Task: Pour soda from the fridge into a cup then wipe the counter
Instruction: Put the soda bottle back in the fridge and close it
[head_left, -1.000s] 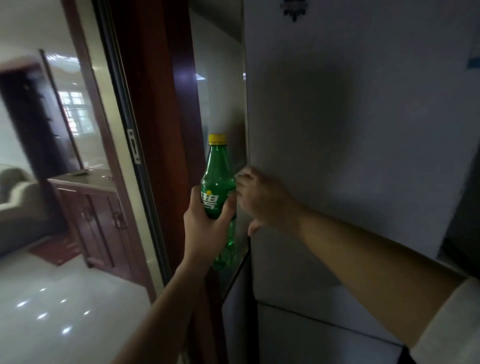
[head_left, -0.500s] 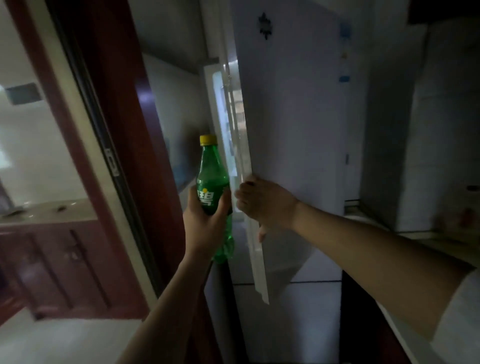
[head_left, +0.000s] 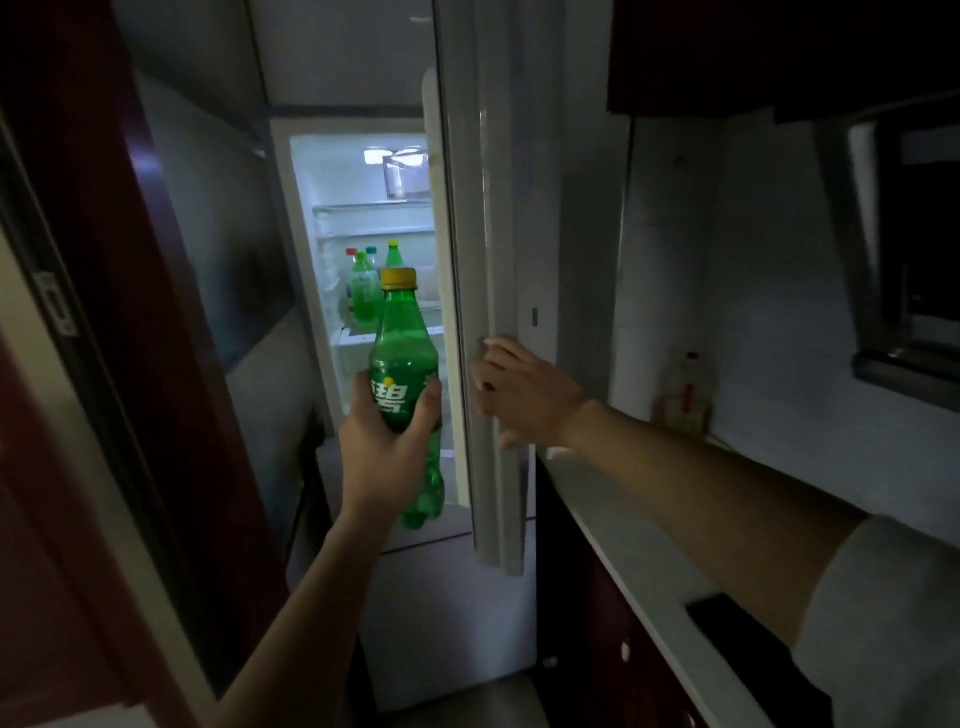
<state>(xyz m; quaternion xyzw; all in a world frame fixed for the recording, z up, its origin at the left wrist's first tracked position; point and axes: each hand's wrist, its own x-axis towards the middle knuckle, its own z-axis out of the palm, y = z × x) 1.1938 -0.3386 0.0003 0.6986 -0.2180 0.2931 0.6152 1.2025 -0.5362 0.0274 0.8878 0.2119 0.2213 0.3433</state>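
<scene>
Soda bottle of green plastic with a yellow screw cap (head_left: 402, 353) stands upright in our left hand (head_left: 382, 441). We hold it in the air before the lit white fridge compartment (head_left: 358, 176), just left of the tall white fridge door (head_left: 491, 260). Our left fingers and thumb are curled round its labelled middle, and its base hangs free below the palm. Our right hand (head_left: 524, 395) holds that door at its free edge: the fingers bend over the edge, close together, and the thumb points down beside it. We see the door edge-on, swung out toward us. Inside the compartment are clear shelves, and on a middle one several more green bottles (head_left: 363, 291) with coloured caps stand close together. To our right runs a pale desk (head_left: 613, 519) over dark red cabinet fronts (head_left: 597, 597). A small clear bottle with red on it (head_left: 685, 395) stands at the desk's far end by the wall. A dark red door frame (head_left: 171, 312) fills our left.
</scene>
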